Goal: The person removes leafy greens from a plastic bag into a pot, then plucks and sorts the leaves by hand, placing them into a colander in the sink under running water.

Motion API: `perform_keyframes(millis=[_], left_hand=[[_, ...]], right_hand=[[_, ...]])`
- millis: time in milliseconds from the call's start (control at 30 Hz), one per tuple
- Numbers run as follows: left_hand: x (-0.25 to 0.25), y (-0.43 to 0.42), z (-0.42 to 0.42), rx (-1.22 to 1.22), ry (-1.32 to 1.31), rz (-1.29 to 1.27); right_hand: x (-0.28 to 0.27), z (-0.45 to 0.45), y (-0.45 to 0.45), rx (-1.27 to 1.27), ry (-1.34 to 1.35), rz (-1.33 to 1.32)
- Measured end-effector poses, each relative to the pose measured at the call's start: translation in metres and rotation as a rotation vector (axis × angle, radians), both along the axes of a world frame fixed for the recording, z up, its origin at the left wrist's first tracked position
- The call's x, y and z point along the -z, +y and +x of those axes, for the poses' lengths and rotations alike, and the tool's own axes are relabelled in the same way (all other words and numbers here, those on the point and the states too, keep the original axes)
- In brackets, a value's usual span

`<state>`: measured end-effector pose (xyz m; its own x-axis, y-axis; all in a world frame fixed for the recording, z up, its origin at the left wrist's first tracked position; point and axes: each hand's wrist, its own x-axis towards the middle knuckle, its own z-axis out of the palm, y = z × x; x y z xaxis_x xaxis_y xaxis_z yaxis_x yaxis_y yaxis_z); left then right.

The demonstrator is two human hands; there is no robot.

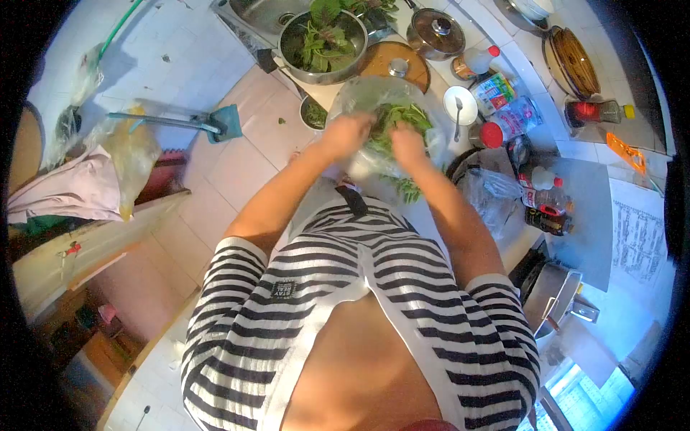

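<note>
A clear plastic bag (352,92) lies spread on the counter, with green leafy stems (404,115) heaped on it. My right hand (408,146) is closed on some of these greens at the near side of the heap. Beside it, at the left edge of the heap, my left hand (350,135) is curled and blurred; what its fingers hold is hidden. Loose green sprigs (408,188) lie just below my right hand. Beyond the bag stands a steel pot (289,66) filled with large green and purplish leaves (325,44).
A glass lid (397,67), a lidded saucepan (436,34) and a white bowl (460,106) with a spoon surround the bag. Several bottles (503,131) line the right side. A container of green scraps (314,113) sits below the counter's left edge, and a blue dustpan (224,123) is farther left.
</note>
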<state>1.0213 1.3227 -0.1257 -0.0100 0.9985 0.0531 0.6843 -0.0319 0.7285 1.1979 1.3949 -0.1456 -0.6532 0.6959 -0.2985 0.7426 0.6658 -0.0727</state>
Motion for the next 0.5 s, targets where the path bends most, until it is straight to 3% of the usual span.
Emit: perform_keyframes(millis=[33,100,133,167,233,267,300,367,433,500], left_hand=[[0.012,-0.01,0.0,-0.01,-0.009,-0.003],[0.026,-0.028,-0.007,0.1,0.776,-0.12],[0.018,-0.026,-0.011,0.024,0.67,-0.302],[0.01,-0.027,-0.012,0.018,0.659,-0.309],[-0.01,-0.024,-0.018,-0.07,0.787,0.074],[-0.038,-0.022,-0.014,-0.152,0.704,0.093],[-0.049,-0.018,-0.011,-0.162,0.705,0.093],[-0.06,-0.013,-0.004,-0.245,0.225,0.273],[-0.054,-0.012,0.01,-0.268,0.101,0.344],[-0.051,-0.013,0.022,-0.265,-0.172,0.009]], right_hand=[[-0.006,0.003,0.006,-0.01,-0.009,-0.003],[-0.028,0.012,0.02,0.176,0.37,-0.173],[-0.042,0.016,0.025,0.118,0.499,-0.142],[-0.056,0.019,0.028,0.111,0.488,-0.148],[-0.082,0.021,0.032,0.325,0.561,-0.401],[-0.082,0.028,0.039,0.34,0.6,-0.578],[-0.091,0.027,0.04,0.329,0.598,-0.577],[-0.115,0.029,0.031,0.363,0.719,-0.671],[-0.11,0.039,0.036,0.314,0.793,-0.68],[-0.087,0.052,0.043,0.539,1.047,-0.866]])
